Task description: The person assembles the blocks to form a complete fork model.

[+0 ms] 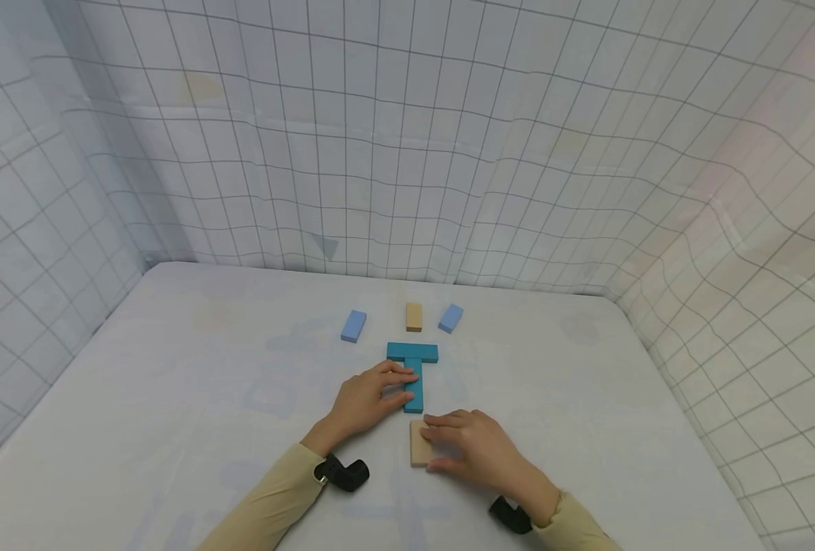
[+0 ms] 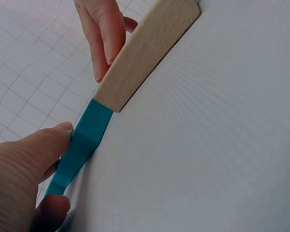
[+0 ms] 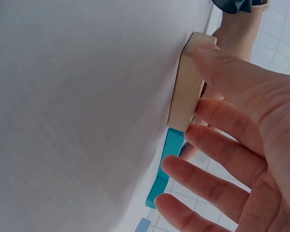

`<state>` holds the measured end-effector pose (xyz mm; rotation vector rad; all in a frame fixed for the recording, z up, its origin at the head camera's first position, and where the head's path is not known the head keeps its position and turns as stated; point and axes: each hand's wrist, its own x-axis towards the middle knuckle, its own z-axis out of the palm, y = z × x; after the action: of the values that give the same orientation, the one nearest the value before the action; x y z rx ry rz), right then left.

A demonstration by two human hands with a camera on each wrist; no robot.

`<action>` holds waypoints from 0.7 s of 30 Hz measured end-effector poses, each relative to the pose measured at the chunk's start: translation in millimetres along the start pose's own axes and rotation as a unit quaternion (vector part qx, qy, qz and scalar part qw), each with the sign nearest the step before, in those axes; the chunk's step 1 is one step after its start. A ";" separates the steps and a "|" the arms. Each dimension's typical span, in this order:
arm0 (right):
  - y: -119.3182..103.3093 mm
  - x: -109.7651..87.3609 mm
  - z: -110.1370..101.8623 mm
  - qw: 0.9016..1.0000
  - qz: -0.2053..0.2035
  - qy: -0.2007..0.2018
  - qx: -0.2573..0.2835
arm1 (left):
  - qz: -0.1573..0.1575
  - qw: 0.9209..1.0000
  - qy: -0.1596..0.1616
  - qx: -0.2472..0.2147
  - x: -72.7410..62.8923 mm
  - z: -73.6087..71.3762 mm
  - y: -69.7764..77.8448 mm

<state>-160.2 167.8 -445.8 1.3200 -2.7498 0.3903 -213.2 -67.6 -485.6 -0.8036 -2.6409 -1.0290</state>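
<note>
Two teal blocks form a T on the white table: a crossbar [image 1: 400,349] and a stem [image 1: 414,402] touching it. My left hand [image 1: 364,399] rests its fingertips and thumb on the stem from the left. In the left wrist view the thumb [image 2: 58,133] lies at its edge. Below the stem's near end lies a plain wooden block [image 1: 418,453], lined up with it. My right hand [image 1: 479,449] holds this block from the right, thumb [image 3: 205,50] at its near end and a finger at its far part. The right hand's other fingers spread out beyond.
Beyond the T lie a blue block [image 1: 353,327] on the left, a yellowish block [image 1: 414,315] in the middle and another blue block [image 1: 451,317] on the right. A checked curtain [image 1: 407,153] hangs behind the white table [image 1: 173,383] and along its sides.
</note>
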 end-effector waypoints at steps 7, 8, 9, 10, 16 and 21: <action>-3.5 1.9 0.9 1.000 0.004 -0.006 -0.025 | -0.001 1.000 0.000 0.003 0.5 0.1 0.2; -3.7 2.2 1.2 1.000 0.004 -0.007 -0.029 | -0.002 1.000 0.000 0.003 0.6 0.0 0.4; -4.0 2.4 1.1 0.999 0.004 -0.006 -0.031 | -0.002 1.000 0.000 0.002 0.8 0.0 0.5; -4.3 2.8 1.1 0.999 0.003 -0.005 -0.035 | -0.003 1.000 0.000 0.002 0.8 -0.1 0.6; -5.3 5.4 2.2 0.999 0.000 0.002 -0.054 | -0.005 1.000 -0.002 0.003 0.8 0.6 0.0; -6.2 7.8 2.1 0.998 -0.002 0.006 -0.062 | -0.005 1.000 -0.001 0.005 1.1 1.5 -1.2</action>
<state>-160.2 157.6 -445.4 1.2878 -2.7125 0.2218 -214.8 -66.9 -487.0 -0.7907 -2.6519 -1.0172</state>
